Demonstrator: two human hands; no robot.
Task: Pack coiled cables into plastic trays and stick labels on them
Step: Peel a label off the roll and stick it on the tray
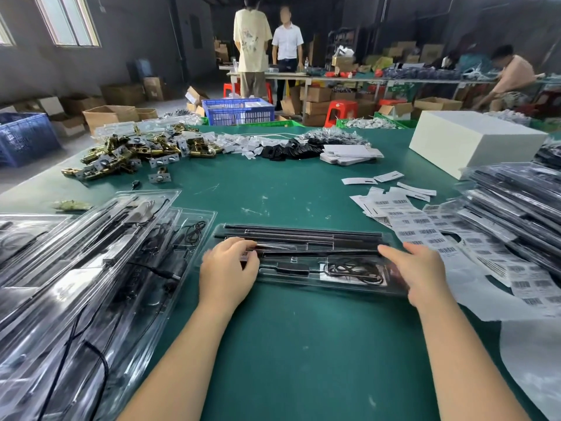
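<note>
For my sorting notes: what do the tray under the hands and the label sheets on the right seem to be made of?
Tray: apparently thin clear plastic, glossy; the cable inside shows through and the edges catch glare. Label sheets: probably matte white paper, printed with barcodes, lying limp and curled.

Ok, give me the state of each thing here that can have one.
Clear tray: lying flat on the table, filled.
Coiled cable: seated inside the tray.
Barcode label: on the tray, under the left hand's fingers.
Left hand: pressing the label.
Right hand: open, steadying the tray.

Two hands, one tray between them, three people, perhaps two red stools.
</note>
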